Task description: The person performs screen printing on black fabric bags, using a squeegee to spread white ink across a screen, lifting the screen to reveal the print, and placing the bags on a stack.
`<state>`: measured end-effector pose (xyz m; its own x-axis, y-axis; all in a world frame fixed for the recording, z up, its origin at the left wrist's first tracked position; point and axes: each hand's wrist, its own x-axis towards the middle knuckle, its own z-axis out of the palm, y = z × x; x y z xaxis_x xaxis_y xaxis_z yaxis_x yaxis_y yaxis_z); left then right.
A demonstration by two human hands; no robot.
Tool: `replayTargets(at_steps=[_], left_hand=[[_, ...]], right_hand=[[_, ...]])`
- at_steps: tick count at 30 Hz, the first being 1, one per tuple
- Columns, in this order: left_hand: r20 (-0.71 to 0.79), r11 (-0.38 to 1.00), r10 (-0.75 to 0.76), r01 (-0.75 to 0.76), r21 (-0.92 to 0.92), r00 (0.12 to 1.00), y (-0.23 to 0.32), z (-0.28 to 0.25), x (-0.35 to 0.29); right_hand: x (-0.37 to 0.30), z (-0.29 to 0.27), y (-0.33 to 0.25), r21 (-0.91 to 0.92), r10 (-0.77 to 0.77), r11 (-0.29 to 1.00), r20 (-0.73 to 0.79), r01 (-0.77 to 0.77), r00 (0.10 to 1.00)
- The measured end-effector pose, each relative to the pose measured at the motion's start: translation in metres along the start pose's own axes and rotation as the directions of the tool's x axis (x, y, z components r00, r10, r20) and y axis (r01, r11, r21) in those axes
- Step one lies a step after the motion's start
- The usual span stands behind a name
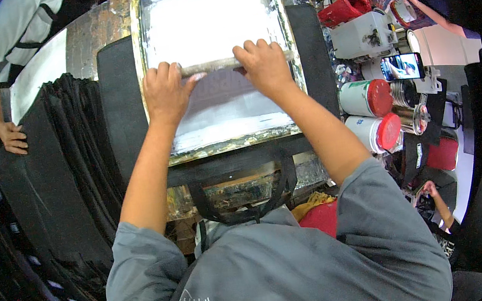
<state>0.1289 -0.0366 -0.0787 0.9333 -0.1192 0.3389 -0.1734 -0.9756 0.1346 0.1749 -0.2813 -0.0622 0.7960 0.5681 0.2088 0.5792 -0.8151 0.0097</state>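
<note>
A screen-printing frame (140, 48) with a paint-smeared rim lies over a black fabric bag (118, 93), whose handle loop (243, 216) hangs toward me. Across the middle of the screen runs a long squeegee (212, 66). My left hand (166, 92) is closed round its left end, and my right hand (263, 67) grips it toward the right end. White ink covers the far half of the mesh (206, 21). Nearer me the mesh looks greyish, with faint lettering and a white band along the near edge. The squeegee's blade is hidden.
Black bags (69, 136) are piled at the left, with another person's hand (12, 138) on them. Along the right stand red-lidded tubs (379, 97), a red bucket (345, 5), a white container (363, 35) and a lit phone (402, 67). Other people's arms (426, 7) show at far right.
</note>
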Motion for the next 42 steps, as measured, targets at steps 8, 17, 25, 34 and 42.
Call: replayTargets(at_steps=[8, 17, 25, 34, 42], left_hand=[[-0.035, 0.999, -0.018, 0.016, -0.042, 0.999, 0.032, -0.031, -0.094], [0.112, 0.951, -0.308, 0.309, 0.006, 0.945, 0.000, -0.069, -0.165], [0.096, 0.695, -0.506, 0.471, -0.542, 0.857, -0.011, -0.068, -0.195], [-0.057, 0.810, -0.565, 0.540, -0.228, 0.823, -0.042, -0.070, -0.145], [0.079, 0.802, -0.589, 0.594, -0.067, 0.804, -0.049, -0.046, -0.181]], right_hand=[[-0.082, -0.018, -0.043, -0.033, -0.016, 0.999, 0.045, 0.017, 0.999], [-0.105, -0.030, -0.065, 0.025, 0.081, 0.996, 0.099, -0.084, 0.992], [-0.115, -0.088, -0.081, 0.121, 0.112, 0.987, -0.005, -0.111, 0.994], [0.043, -0.239, -0.015, -0.062, -0.040, 0.998, -0.484, 0.011, 0.874], [0.089, -0.274, -0.001, 0.053, 0.077, 0.997, -0.279, -0.064, 0.957]])
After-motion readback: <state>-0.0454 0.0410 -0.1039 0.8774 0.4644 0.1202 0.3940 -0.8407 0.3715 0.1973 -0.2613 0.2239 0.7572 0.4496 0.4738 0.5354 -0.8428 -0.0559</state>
